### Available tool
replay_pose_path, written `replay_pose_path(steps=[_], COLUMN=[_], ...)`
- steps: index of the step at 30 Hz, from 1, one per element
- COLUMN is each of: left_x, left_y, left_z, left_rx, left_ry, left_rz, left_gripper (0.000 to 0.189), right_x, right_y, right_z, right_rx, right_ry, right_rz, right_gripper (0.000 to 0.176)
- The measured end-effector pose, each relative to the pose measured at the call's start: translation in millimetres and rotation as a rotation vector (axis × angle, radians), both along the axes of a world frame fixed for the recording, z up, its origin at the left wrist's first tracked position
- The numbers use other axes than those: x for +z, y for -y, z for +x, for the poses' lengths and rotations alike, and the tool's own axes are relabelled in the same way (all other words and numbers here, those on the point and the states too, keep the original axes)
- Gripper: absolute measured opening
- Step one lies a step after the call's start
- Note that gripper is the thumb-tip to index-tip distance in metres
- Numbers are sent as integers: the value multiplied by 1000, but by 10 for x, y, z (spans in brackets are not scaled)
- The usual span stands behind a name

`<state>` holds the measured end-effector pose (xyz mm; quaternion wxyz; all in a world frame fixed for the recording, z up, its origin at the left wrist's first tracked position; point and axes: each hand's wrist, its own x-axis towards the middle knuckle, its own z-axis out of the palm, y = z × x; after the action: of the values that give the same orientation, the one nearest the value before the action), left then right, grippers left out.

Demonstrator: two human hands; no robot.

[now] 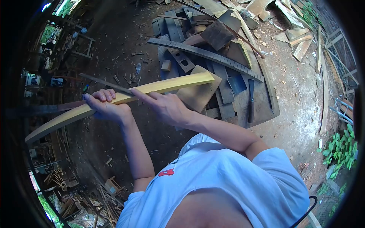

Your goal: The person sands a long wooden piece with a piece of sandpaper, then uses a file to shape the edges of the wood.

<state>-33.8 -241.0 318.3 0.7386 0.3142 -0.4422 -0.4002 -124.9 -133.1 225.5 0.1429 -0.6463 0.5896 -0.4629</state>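
Note:
A long, curved piece of pale yellow wood (171, 84) stretches from the far left to the middle of the view. My left hand (105, 105) is wrapped round it from below, fingertips on its near face and upper edge. My right hand (164, 107) is closed on a narrow, dark flat tool (104, 82), with the index finger stretched along it. The tool slants across the wood beside my left hand, its free end pointing up and left. My right palm hides its other end.
Beyond the wood, boards carry dark planks, a slotted block (181, 60), a long notched strip (205, 55) and a chisel (251, 101) with a dark handle. Scrap wood (302, 43) lies at upper right, a leafy plant (341, 150) at right, and more offcuts (112, 186) at lower left.

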Motion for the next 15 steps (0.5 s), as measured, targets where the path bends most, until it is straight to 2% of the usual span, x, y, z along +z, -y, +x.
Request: replay_pose_path(steps=[1, 2, 4, 6, 8, 10, 12, 14, 15], left_x=[1, -11, -57, -75, -50, -24, -23, -21, -8], left_y=[-20, -6, 2, -25, -25, -55, -32, -35, -43], left_z=[-3, 20, 93, 126, 94, 44, 17, -2, -15], left_rx=[-8, 0, -5, 0, -24, -31, -76, -111, -100], left_ry=[-4, -7, -34, -25, -23, -8, -16, -5, 10], left_rz=[-10, -10, 22, 21, 10, -6, -29, -46, -50], left_gripper=[42, 42, 42, 42, 42, 43, 42, 41, 41], right_x=[-126, -424, -937, -1657, -1684, -1470, -1188, -561, -579], right_y=[-24, -106, -406, -716, -743, -597, -362, -248, -259], right_z=[-56, -203, -594, -915, -1042, -914, -598, -419, -414], right_rx=[4, -61, -187, -354, -386, -381, -346, -228, -234], right_ry=[5, -59, 83, 49, -14, 45, 62, 42, 54], right_rz=[-22, 73, 329, 490, 572, 623, 371, 376, 378], right_gripper=[84, 84, 79, 74, 72, 68, 66, 65, 65])
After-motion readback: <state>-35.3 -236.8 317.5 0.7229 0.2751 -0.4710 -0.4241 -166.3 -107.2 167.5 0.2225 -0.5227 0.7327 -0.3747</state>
